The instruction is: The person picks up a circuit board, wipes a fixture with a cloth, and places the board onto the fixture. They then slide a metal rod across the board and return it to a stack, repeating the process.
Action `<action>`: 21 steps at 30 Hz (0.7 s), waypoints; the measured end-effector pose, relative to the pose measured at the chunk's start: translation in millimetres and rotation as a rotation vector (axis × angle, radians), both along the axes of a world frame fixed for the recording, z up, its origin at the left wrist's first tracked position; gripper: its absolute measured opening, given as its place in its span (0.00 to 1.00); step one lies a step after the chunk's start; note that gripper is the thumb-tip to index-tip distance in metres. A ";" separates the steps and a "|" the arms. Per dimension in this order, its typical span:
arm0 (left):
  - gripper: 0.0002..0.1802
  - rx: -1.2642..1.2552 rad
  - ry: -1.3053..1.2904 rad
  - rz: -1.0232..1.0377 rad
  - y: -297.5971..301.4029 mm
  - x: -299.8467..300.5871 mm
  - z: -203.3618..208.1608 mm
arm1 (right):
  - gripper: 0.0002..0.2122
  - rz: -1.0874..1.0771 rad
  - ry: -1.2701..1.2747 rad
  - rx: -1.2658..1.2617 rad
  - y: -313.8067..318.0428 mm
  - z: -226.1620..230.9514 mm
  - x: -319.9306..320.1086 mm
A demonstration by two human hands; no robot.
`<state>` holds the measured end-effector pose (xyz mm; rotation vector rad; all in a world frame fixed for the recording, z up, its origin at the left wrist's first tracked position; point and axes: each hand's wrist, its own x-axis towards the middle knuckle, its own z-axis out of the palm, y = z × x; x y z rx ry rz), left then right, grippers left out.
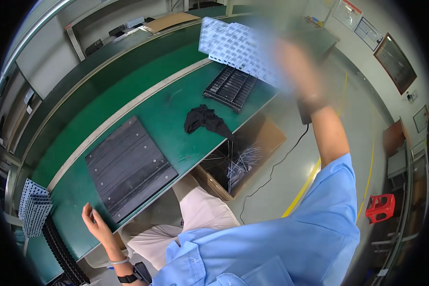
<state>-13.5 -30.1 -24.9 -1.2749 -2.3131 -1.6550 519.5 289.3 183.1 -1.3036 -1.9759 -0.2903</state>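
Observation:
My left hand (97, 224) is open, its fingers loosely bent, beside the near left corner of a flat black board (131, 167) with several small round fasteners. The board lies on the green workbench (169, 102). My right arm reaches far out to the right; my right hand (291, 59) is smeared by motion at the right edge of light-blue perforated panels (236, 45). Whether its fingers grip them cannot be made out. Below these panels sits a black slatted tray (230, 88). A crumpled black cloth (205, 119) lies between tray and board, partly over the bench edge.
A cardboard box (267, 138) holding thin pale strips stands below the bench edge. A black cable (271, 176) trails on the floor. More light-blue perforated pieces (35, 207) and black ribbed strips (62, 248) occupy the left end. A red stool (380, 208) stands far right.

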 end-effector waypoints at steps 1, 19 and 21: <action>0.15 -0.002 -0.001 0.000 1.5 -0.3 -1.7 | 0.13 -0.062 -0.012 0.109 12.1 -4.7 8.5; 0.12 -0.116 0.340 0.060 6.7 9.3 0.6 | 0.12 -0.250 0.000 -0.115 89.9 -62.4 11.4; 0.12 -0.124 0.329 0.058 9.3 9.0 1.1 | 0.12 -0.252 -0.111 -0.137 96.9 -63.6 16.1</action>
